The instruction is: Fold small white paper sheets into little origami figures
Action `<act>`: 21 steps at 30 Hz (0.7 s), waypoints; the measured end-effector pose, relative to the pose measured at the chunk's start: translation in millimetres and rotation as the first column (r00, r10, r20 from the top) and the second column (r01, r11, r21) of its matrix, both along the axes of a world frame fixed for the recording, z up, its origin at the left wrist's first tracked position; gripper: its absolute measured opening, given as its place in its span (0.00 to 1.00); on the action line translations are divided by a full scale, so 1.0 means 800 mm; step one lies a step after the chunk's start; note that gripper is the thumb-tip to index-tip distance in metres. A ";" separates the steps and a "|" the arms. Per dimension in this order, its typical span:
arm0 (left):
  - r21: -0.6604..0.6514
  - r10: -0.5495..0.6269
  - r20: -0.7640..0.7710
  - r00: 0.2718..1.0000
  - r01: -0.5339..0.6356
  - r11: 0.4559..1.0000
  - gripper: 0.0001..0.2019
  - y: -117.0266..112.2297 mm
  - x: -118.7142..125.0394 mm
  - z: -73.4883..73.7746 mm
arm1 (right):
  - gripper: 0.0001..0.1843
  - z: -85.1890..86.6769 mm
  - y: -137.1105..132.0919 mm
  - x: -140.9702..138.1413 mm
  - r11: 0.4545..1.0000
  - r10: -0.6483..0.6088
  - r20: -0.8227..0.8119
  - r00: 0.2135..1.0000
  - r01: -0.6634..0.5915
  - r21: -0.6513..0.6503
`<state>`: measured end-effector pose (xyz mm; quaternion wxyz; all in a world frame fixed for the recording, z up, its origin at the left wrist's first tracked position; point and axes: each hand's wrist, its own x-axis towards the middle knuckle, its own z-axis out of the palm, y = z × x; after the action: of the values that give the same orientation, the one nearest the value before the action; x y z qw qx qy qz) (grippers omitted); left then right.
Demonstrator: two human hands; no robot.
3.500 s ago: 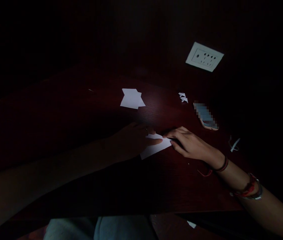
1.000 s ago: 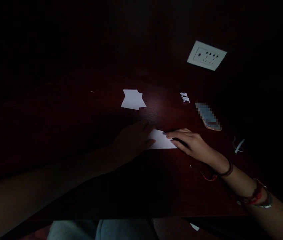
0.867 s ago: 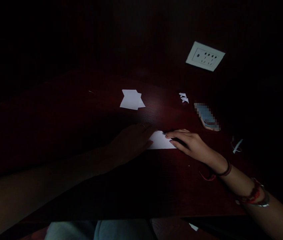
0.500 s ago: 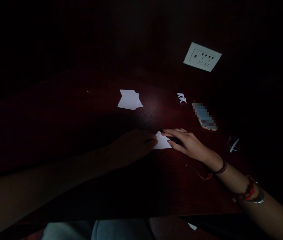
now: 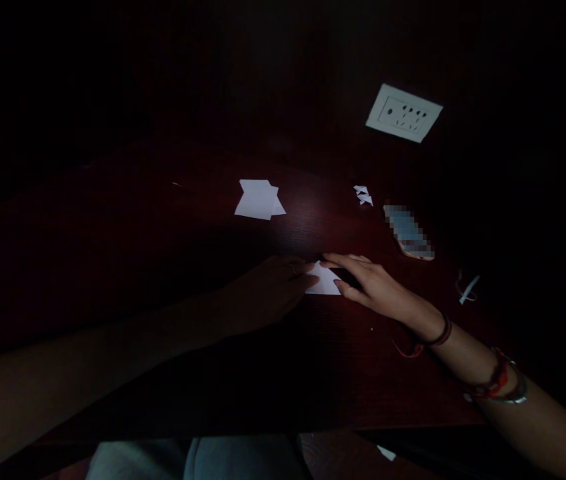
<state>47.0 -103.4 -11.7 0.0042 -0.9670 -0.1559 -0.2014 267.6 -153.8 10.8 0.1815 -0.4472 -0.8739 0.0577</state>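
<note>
A small white paper (image 5: 327, 283), folded into a triangle, lies flat on the dark reddish table between my hands, its point facing away from me. My left hand (image 5: 275, 287), deep in shadow, holds its left side with thumb and fingers, a ring showing on one finger. On the other side, the fingertips of my right hand (image 5: 367, 283) touch near the top point while the thumb presses the lower right edge. Both hands partly cover the paper's sides.
Overlapping white paper sheets (image 5: 257, 200) lie farther back. Small folded paper pieces (image 5: 363, 195) and a phone (image 5: 409, 232) are at right, near a white strip with a thin loop (image 5: 469, 290). A socket plate (image 5: 404, 113) is on the wall. The table's front edge runs above my legs.
The paper's bottom edge, stepped before, now looks straight. My left fingers have shifted slightly on the paper, and the right fingertips have moved a little. The other things stay put.
</note>
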 end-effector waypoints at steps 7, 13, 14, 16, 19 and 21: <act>-0.049 0.028 0.045 0.999 -0.026 0.998 0.16 0.000 0.001 -0.004 | 0.21 0.001 0.001 -0.001 1.000 0.009 -0.013 1.000 -0.010 -0.012; -0.001 -0.038 0.061 0.997 0.038 0.999 0.15 0.003 0.000 -0.012 | 0.20 0.002 0.001 -0.002 1.000 0.005 -0.020 1.000 -0.005 -0.030; 0.005 -0.043 0.056 0.997 0.043 0.999 0.15 0.004 0.000 -0.014 | 0.20 0.002 0.001 -0.002 0.999 0.002 -0.018 1.000 -0.003 -0.032; -0.011 -0.039 0.046 0.998 0.039 0.999 0.14 0.005 0.002 -0.016 | 0.19 0.001 0.001 -0.001 1.000 0.005 -0.011 1.000 -0.006 -0.029; -0.089 -0.004 0.042 0.999 0.008 0.996 0.13 0.004 0.005 -0.013 | 0.19 0.000 0.002 0.000 1.000 0.017 -0.011 1.000 -0.017 -0.017; -0.155 0.024 0.048 0.999 -0.016 0.988 0.12 0.002 0.007 -0.009 | 0.19 0.000 0.002 0.000 1.000 0.021 -0.013 1.000 -0.021 -0.016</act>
<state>52.4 -101.4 -18.7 -0.0727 -0.9574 -0.1810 -0.2127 267.3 -151.9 10.8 0.1831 -0.4392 -0.8768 0.0697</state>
